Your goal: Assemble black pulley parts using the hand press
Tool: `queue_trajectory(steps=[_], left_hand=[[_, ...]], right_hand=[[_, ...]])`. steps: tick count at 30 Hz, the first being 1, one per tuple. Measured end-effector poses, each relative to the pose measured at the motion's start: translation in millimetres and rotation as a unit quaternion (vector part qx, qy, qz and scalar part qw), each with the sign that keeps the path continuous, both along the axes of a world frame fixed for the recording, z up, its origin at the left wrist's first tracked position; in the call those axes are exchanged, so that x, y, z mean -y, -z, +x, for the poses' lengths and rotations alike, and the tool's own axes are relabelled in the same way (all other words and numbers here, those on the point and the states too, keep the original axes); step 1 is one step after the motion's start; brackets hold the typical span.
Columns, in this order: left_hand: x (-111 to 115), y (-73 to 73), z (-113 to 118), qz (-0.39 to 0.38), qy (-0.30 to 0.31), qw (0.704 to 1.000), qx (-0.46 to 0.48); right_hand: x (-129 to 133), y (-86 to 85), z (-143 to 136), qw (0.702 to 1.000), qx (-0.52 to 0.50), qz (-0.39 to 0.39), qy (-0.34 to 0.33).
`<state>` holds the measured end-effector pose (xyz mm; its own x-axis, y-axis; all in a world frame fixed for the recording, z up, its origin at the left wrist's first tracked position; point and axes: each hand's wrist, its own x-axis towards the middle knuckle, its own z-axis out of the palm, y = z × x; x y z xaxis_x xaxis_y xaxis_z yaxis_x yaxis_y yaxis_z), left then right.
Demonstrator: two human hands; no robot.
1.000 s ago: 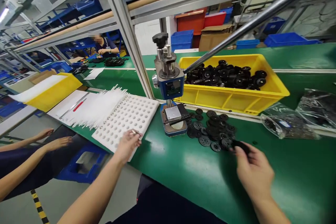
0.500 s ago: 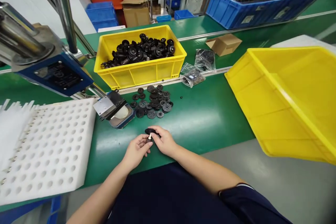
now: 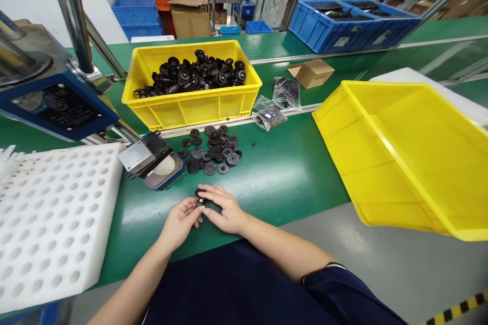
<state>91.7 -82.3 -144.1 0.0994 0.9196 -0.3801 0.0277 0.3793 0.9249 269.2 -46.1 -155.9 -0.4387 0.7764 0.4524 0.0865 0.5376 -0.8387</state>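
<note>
Near the bench's front edge, my left hand [image 3: 182,221] pinches a small dark cylindrical part [image 3: 201,202] with a light tip on top. My right hand [image 3: 224,209] is closed round a black disc [image 3: 199,192], its thumb touching the cylindrical part. The two parts are close together, and fingers partly cover both. Beyond my hands lies a loose pile of black discs [image 3: 214,152]. A hand press [image 3: 152,160] with a blue head stands left of the pile.
A yellow bin [image 3: 202,106] of black parts stands behind the pile, with plastic bags [image 3: 270,116] beside it. A white foam tray [image 3: 82,213] lies left. A large yellow bin [image 3: 381,162] tilts at the right. Blue crates [image 3: 335,30] stand farther back.
The view has shifted, so the bench items appear farther left. My right hand has brought the disc nearer the cylindrical part, and the white piece that stood out there now shows only as a small tip.
</note>
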Motion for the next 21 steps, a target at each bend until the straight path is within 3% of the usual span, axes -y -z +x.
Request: queue_trajectory(steps=[8,13,21], left_hand=[[-2,0.2,-6,0.002,0.005,1.0,0.0],[2,6.5,-4,0.011,-0.022,1.0,-0.006],[6,16.0,-3,0.035,-0.014,0.999,0.001]], right_hand=[[0,-0.1,2,0.999,0.035,-0.003,-0.041],[-1,1.4,3,0.998,0.036,0.013,-0.059],[0,4.3,5,0.995,0.073,0.002,-0.065]])
